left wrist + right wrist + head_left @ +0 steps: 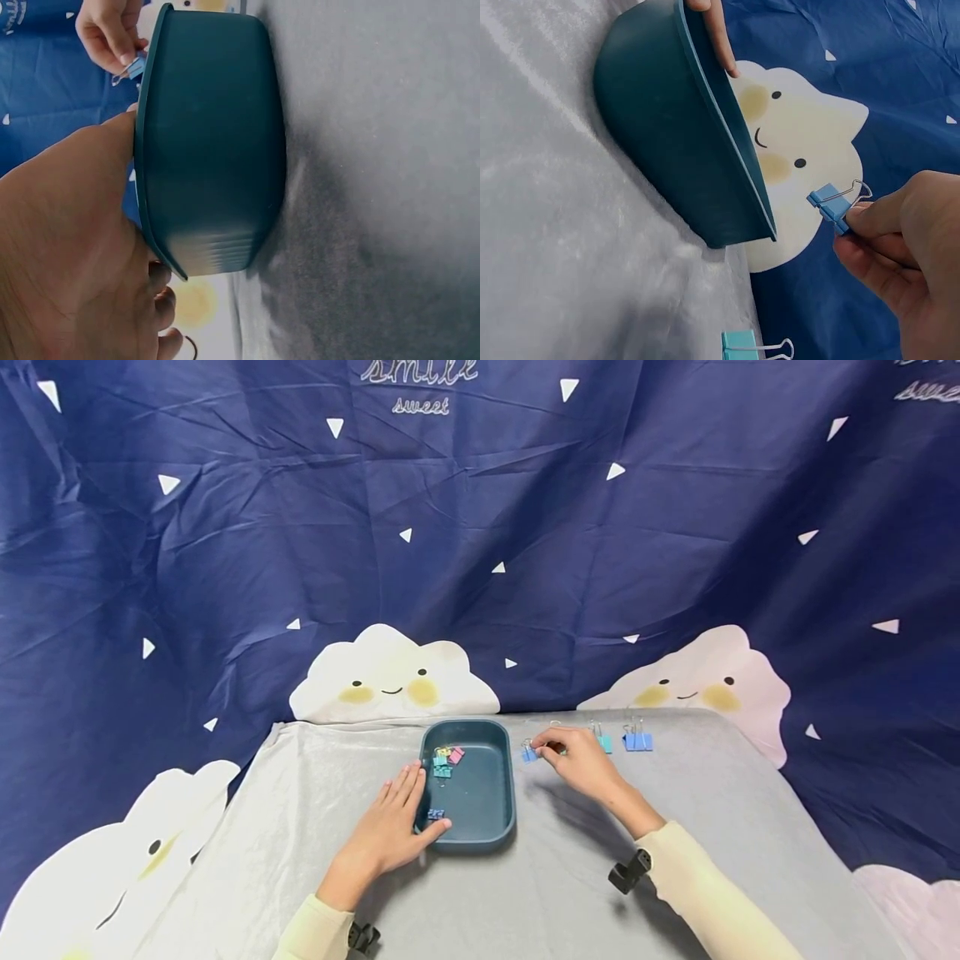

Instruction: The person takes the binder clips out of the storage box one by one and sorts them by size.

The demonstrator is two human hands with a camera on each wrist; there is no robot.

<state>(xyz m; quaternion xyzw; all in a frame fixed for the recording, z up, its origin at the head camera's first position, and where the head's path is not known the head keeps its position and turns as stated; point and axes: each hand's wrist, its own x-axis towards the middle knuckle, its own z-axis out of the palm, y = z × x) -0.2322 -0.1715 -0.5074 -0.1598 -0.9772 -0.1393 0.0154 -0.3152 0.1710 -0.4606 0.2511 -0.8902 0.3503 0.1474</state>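
Observation:
A dark teal bin [480, 793] stands on the grey cloth. My left hand [390, 822] rests on its left rim, fingers straight, thumb reaching over the inside. Between thumb and fingertips my right hand [581, 762] pinches a blue binder clip [831, 206], held in the air just right of the bin. Inside the bin lie several small binder clips: a pink one [456, 756], yellow and teal ones beside it, and a dark blue clip [436, 814] near the left thumb. Behind the right hand, another clip is mostly hidden.
To the right of my right hand, a teal binder clip [604, 743] and a larger blue binder clip [638, 742] stand on the cloth with handles up. A navy curtain [480, 527] with clouds and triangles hangs behind the table's back edge.

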